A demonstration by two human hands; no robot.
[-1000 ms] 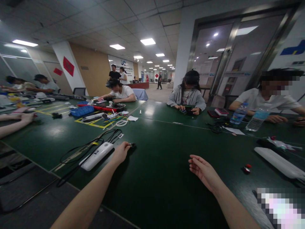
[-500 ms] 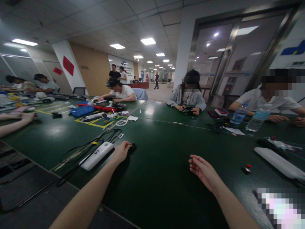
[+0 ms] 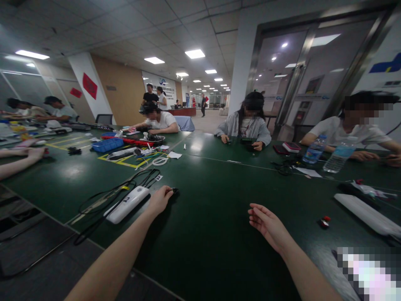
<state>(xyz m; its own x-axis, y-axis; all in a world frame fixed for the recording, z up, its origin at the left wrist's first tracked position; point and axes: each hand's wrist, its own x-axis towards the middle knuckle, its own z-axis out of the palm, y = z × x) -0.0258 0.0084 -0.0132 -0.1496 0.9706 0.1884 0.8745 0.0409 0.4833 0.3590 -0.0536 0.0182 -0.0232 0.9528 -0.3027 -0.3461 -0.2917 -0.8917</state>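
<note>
My left hand [image 3: 160, 199] is closed at the fingertips on a small dark object [image 3: 175, 190], low over the green table [image 3: 206, 225]. Its kind is too small to make out. Just left of that hand lies a white power bank-like case [image 3: 127, 205] marked "2", with black cables [image 3: 125, 184] around it. My right hand [image 3: 266, 225] holds nothing; its fingers are slightly curled and apart from the thumb, palm turned inward. To the right of it, a small red and black item [image 3: 325, 222] lies on the table.
At the right are a long white case [image 3: 366, 213], a blurred-out screen [image 3: 369, 271] and two water bottles [image 3: 315, 149]. A blue tray [image 3: 108, 145] and loose wires [image 3: 150, 158] lie at the back left. Several people sit around the table, one opposite [image 3: 246, 125].
My hands have hardly moved. The person opposite has moved one hand outward to the left, apart from the dark thing in front of them. A person walking far back has shifted slightly left.
</note>
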